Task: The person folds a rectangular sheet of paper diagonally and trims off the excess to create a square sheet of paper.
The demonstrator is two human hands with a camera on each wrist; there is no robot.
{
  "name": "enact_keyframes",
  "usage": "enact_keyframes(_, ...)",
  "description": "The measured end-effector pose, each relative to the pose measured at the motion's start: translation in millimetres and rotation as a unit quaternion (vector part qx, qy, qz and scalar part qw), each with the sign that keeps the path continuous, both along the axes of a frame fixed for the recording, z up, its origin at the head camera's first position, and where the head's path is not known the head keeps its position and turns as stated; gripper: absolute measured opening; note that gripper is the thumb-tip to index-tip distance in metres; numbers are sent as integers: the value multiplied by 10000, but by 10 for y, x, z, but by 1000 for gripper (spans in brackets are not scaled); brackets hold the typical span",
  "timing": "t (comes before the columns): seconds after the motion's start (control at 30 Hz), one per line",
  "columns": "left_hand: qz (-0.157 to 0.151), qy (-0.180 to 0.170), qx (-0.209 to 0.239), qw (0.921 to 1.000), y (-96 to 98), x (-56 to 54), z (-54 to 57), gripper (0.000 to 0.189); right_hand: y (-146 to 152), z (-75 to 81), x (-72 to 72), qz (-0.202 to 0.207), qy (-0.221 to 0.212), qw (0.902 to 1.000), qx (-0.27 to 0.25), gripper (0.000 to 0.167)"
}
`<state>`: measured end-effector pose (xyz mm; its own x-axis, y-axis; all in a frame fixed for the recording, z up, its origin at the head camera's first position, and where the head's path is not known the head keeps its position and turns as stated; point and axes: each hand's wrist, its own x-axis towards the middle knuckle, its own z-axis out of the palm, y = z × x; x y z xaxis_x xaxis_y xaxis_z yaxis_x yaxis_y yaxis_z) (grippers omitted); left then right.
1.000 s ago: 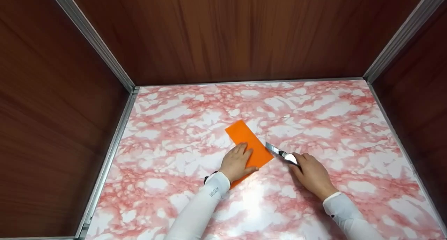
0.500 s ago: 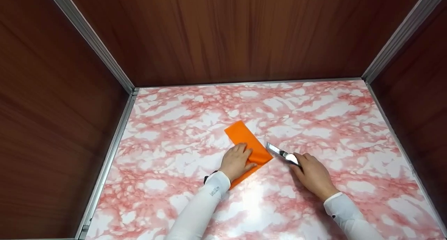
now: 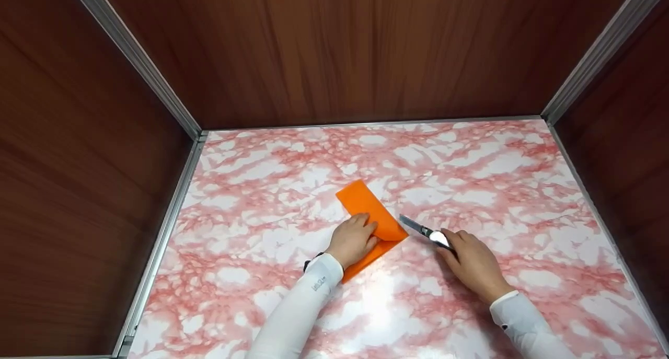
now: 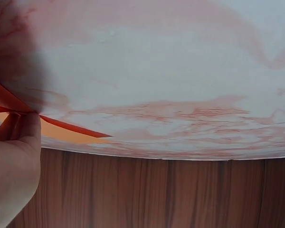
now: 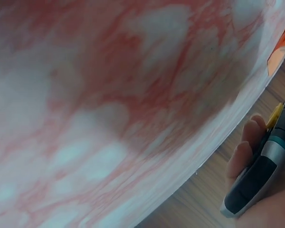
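A folded sheet of orange paper [image 3: 365, 201] lies at a slant on the table. Its upper layer is lifted at the near side, leaving a gap above the lower layer. My left hand [image 3: 354, 241] pinches that upper layer; thumb and fingers meet on the paper [image 4: 73, 131] in the left wrist view. My right hand [image 3: 475, 265] grips a utility knife [image 3: 435, 236], its blade extended towards the paper's right edge, close to the near right corner. The right wrist view shows the knife's black and grey handle [image 5: 256, 175] in the palm, with a yellow part [image 5: 275, 116].
The tabletop [image 3: 251, 207] has a pink and white marbled pattern, with a bright glare near the front. Dark wood panels [image 3: 334, 56] with grey metal edging [image 3: 172, 105] stand at the back and both sides.
My left thumb has drawn back towards the fingers, bending the paper's upper layer up and exposing more of the lower layer. The right hand with the knife has barely shifted.
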<state>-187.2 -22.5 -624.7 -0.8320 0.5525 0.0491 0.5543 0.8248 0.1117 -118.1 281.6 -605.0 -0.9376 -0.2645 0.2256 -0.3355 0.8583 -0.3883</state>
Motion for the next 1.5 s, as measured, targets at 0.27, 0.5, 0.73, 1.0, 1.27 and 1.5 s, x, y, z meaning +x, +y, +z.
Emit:
enact_keyframes(0.27,-60,33,176,9998,39,-9,45,40,49,39,19,437,-64,9988,-200,48)
enact_keyframes(0.5,-66,149,252,9996,48,-47,78,35,150,38,42,852,-33,9963,-132,45)
enact_keyframes(0.73,-75,69,236,9997,60,-52,106,35,56,-11,60,822,-197,9957,384,43)
enact_keyframes(1.0,-59,-20,313,9995,62,-36,86,35,-99,-51,15,636,-117,9967,487,46)
enact_keyframes(1.27,-53,-329,224,9992,68,5,95,50,-110,-105,2,709,99,9962,489,44)
enact_keyframes(1.5,102,-628,-59,9980,100,55,114,77,-110,-93,5,845,23,9953,472,48)
